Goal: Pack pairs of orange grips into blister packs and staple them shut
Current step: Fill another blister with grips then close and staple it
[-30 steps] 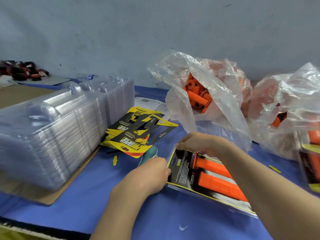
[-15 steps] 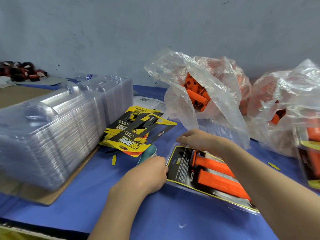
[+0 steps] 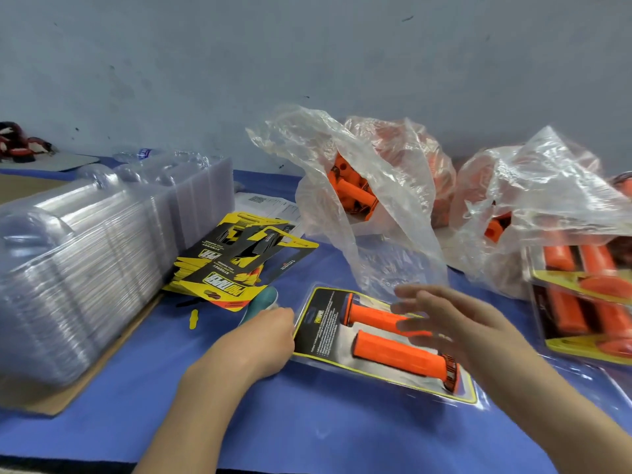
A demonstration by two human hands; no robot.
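Note:
A clear blister pack [image 3: 319, 325] with a black and yellow card lies on the blue table cover, holding two orange grips [image 3: 393, 354] side by side. My left hand [image 3: 263, 340] sits at the pack's left edge, fingers curled round a teal stapler [image 3: 266, 298] whose end pokes out beyond the knuckles. My right hand [image 3: 455, 323] hovers just above the pack's right half, blurred, with its fingers straight and spread and nothing in it.
A tall stack of empty clear blister shells [image 3: 85, 268] fills the left. Yellow-black cards [image 3: 239, 265] lie in a pile beside it. Two plastic bags of loose orange grips [image 3: 355, 193] [image 3: 513, 213] stand behind, and filled packs [image 3: 588, 302] are stacked at the right edge.
My right hand has let go of the pack's top left edge, risen and moved right with its fingers spread. The left hand stays at the pack's left edge.

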